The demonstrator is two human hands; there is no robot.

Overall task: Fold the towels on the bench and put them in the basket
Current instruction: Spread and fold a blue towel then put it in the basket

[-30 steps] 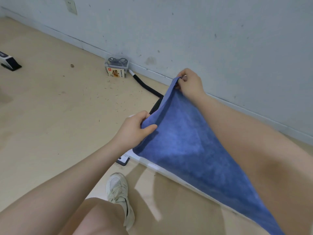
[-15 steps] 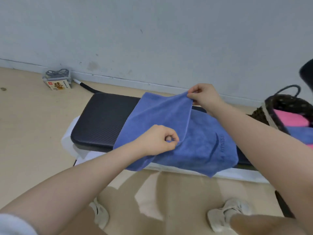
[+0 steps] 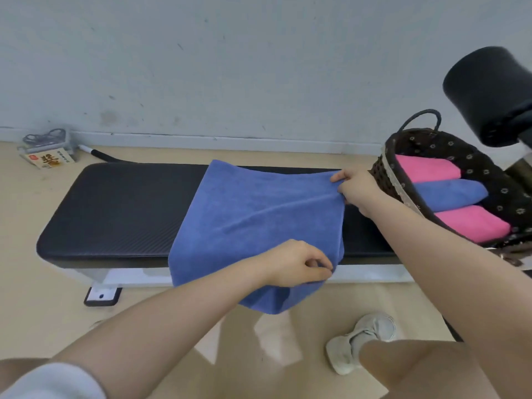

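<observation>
A small box (image 3: 47,160) lies on the tan floor (image 3: 43,298) by the pale wall (image 3: 259,67). The black padded bench (image 3: 121,208) runs left to right. A blue towel (image 3: 253,223) drapes across it, front edge hanging over. The left hand (image 3: 296,263) pinches its near right corner; the right hand (image 3: 355,187) pinches the far right corner. Right of it, a basket (image 3: 388,174) holds folded pink and blue towels.

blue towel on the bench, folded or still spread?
Folded once: blue towel lies doubled on the bench, left hand and right hand pinching its corners.
</observation>
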